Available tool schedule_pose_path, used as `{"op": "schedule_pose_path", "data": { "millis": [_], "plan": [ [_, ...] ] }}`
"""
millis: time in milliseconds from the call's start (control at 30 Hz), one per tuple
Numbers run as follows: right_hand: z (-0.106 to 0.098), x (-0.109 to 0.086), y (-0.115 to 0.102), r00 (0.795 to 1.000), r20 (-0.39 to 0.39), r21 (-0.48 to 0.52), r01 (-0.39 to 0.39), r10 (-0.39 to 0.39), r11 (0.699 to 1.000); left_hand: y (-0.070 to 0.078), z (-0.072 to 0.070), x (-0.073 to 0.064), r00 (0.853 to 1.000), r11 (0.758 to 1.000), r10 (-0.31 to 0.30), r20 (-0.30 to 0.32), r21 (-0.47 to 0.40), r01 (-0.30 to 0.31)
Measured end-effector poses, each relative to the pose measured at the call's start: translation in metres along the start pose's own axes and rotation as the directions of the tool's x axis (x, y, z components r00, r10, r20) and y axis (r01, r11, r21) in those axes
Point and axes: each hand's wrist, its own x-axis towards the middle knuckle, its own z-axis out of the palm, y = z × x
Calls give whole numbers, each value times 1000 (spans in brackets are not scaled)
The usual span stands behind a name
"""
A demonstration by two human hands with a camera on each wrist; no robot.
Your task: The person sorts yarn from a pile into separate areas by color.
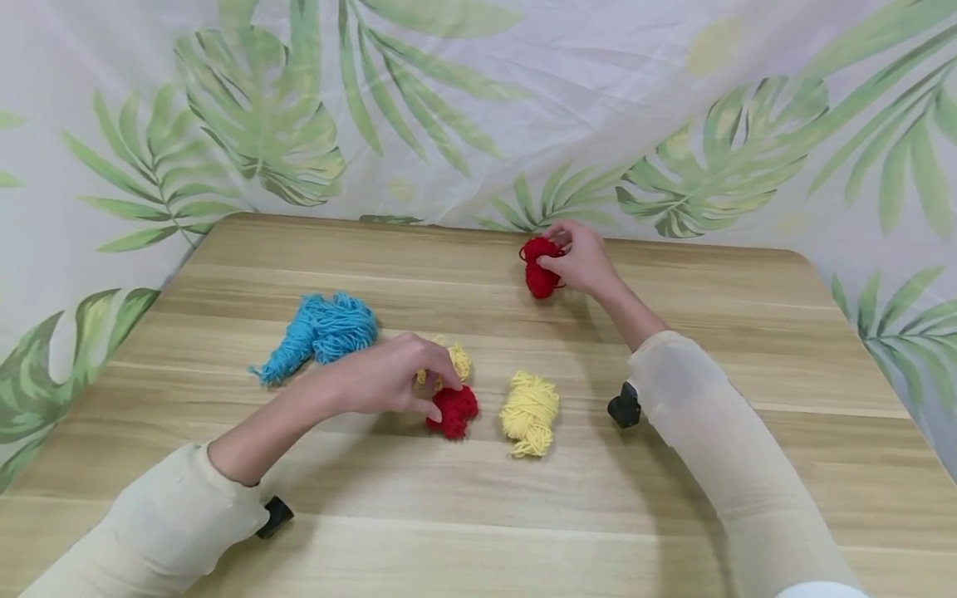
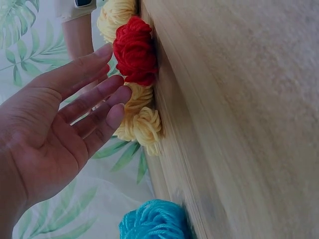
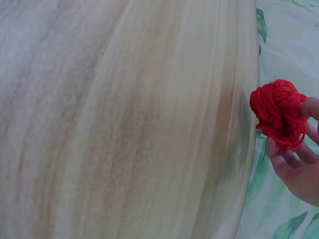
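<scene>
My right hand (image 1: 581, 258) pinches a red bundle of yarn (image 1: 542, 270) between thumb and fingers near the table's far edge. In the right wrist view that red yarn (image 3: 280, 113) is raised off the wood. My left hand (image 1: 392, 374) is beside a second red yarn bundle (image 1: 453, 413), its fingers loosely extended. The left wrist view has the fingertips close against this red yarn (image 2: 135, 52); whether they touch it I cannot tell. Just behind it lies a yellow yarn bundle (image 1: 459, 362), partly hidden by the left hand.
Another yellow yarn bundle (image 1: 529, 414) lies right of the near red one. A blue yarn bundle (image 1: 340, 325) with a tapered tail is farther left, beyond the left forearm. The wooden table (image 1: 463, 548) ends at a leaf-patterned cloth (image 1: 463, 108).
</scene>
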Motion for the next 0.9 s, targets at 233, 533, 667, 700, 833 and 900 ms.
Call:
{"op": "schedule_pose_path", "data": {
  "millis": [233,533,667,700,833,900],
  "plan": [
    [3,4,2,1000,-14,-3,8,-8,1000,4,2,2,999,1000,-17,30,12,17],
    [7,9,4,999,-33,-17,-4,3,1000,11,4,4,997,996,-63,46,64,60],
    [8,9,4,999,-45,-36,-6,4,999,12,6,5,995,993,-86,52,84,81],
    [8,9,4,999,-44,-42,-6,4,999,12,6,5,994,993,-92,54,81,88],
    [8,8,6,999,-37,-56,-4,2,998,12,6,4,994,993,-99,56,74,95],
    [7,7,7,1000,-28,-59,-3,2,998,12,6,4,993,993,-103,58,73,98]
  ]
}}
